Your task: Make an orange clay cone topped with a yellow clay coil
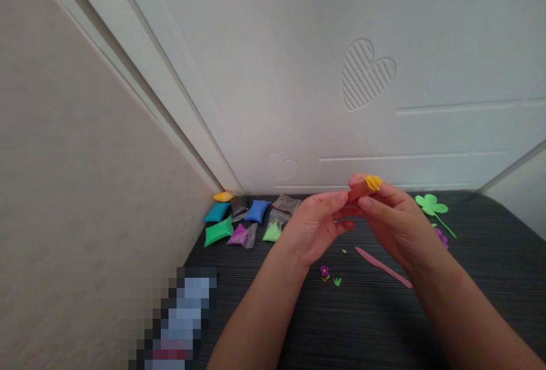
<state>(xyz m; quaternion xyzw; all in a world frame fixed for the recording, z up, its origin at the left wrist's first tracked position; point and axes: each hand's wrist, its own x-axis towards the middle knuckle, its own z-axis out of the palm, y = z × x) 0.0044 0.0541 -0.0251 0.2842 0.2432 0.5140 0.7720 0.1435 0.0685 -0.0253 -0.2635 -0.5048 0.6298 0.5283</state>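
Both my hands are raised above a dark wood-grain table (375, 324), pinching one small clay piece (365, 186) between them. The piece is an orange-brown stick with a ruffled yellow top. My left hand (315, 227) grips its lower end with thumb and fingers. My right hand (394, 219) pinches it near the yellow top. A pink clay tool (381, 266) lies on the table just below my right hand. A tiny purple clay flower (325, 271) and a green sprig (337, 282) lie below my left hand.
Several small clay packets (251, 219) in yellow, teal, blue, green, purple and grey lie at the back left by a white panel (341, 74). A green clay clover with a stem (431, 206) and a purple clay bit (442, 238) lie at the right. A blurred item (179, 319) sits front left.
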